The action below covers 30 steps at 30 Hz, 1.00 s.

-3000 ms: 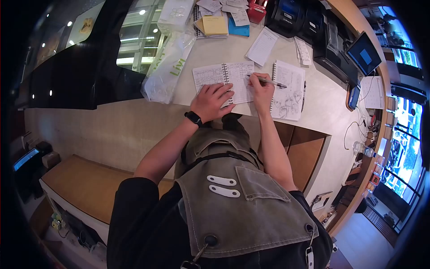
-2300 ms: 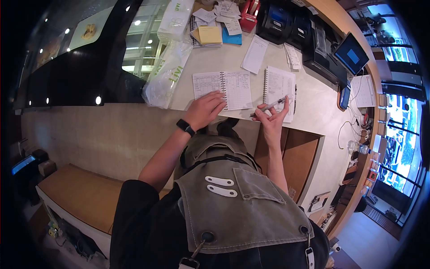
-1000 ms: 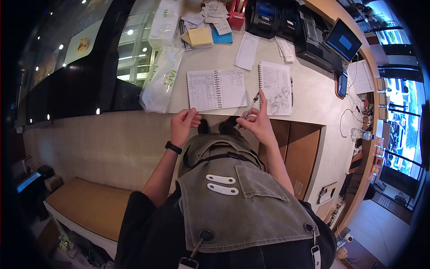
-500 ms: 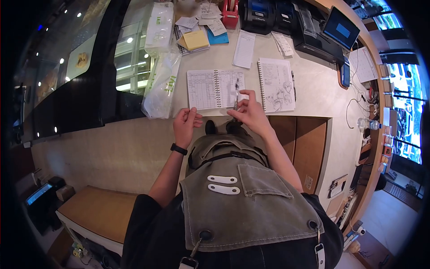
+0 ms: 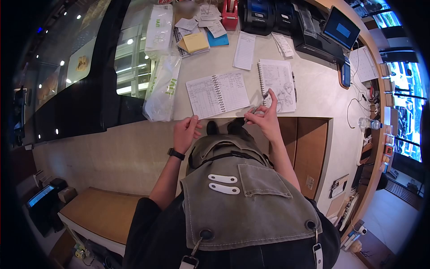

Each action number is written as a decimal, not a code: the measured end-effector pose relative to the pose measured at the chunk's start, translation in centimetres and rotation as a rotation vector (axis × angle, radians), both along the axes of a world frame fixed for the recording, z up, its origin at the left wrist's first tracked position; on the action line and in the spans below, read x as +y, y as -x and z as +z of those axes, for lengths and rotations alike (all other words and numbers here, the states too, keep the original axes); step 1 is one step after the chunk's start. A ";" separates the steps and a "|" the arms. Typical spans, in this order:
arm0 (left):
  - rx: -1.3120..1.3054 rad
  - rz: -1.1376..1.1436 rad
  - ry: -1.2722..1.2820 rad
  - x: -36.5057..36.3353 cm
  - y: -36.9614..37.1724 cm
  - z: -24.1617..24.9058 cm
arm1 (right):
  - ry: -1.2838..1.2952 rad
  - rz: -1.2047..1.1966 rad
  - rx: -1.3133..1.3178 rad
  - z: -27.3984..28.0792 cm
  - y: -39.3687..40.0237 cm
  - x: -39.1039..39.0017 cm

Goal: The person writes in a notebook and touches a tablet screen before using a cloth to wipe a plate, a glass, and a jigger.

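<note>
An open spiral notebook (image 5: 204, 94) with written tables lies tilted near the counter's front edge. My left hand (image 5: 186, 133) is at its lower left corner, fingers curled, thumb and finger touching the corner. Right of the notebook, my right hand (image 5: 265, 120) pinches a pen (image 5: 257, 108) between thumb and fingers, with the index finger raised. Beyond that hand lies a second spiral notebook (image 5: 277, 83) with writing and sketches, a dark pen along its right side.
Plastic-wrapped packages (image 5: 162, 85) lie at the left. Sticky notes (image 5: 195, 42), receipts, a long slip (image 5: 244, 50), a red tape dispenser (image 5: 230, 15) and black machines (image 5: 256, 17) line the back. A tablet screen (image 5: 341, 28) and cables are at the right.
The open notebook has turned slightly anticlockwise. My right hand has moved right with the pen, away from the notebook's page. My left hand has come slightly nearer to me.
</note>
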State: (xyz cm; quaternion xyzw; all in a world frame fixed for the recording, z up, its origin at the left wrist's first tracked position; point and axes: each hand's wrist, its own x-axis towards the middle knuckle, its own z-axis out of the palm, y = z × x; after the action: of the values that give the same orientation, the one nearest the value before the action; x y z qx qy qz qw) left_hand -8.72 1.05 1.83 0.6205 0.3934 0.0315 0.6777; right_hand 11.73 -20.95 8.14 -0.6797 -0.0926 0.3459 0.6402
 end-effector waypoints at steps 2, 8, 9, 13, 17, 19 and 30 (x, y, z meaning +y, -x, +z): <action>0.046 -0.055 -0.029 0.2 0.2 -0.1 | -0.005 -0.011 0.007 -0.4 0.1 -0.6; 0.127 -0.166 -0.107 0.7 -0.1 0.2 | -0.001 -0.043 0.003 -0.5 0.2 -1.4; 0.125 -0.186 -0.124 0.8 -0.3 0.2 | 0.004 -0.042 -0.006 -0.4 0.1 -1.4; 0.219 -0.266 -0.164 0.9 -0.9 1.6 | 0.004 -0.021 0.004 0.1 -0.6 -1.3; 0.287 -0.352 -0.219 1.3 -1.2 4.4 | -0.006 -0.015 -0.011 0.1 -1.3 -2.0; 0.231 -0.356 -0.265 1.3 -2.2 5.1 | -0.010 -0.034 -0.027 0.1 -2.1 -2.5; 0.047 -0.412 -0.416 -3.7 -12.3 7.8 | -0.140 -0.157 -0.027 3.1 -9.9 -7.9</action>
State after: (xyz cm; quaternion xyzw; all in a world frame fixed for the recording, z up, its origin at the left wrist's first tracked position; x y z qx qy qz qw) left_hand 3.57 -2.62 9.61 0.8134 0.2600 -0.0410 0.5188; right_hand 21.65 -28.85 11.21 -0.6431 -0.0713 0.2781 0.7099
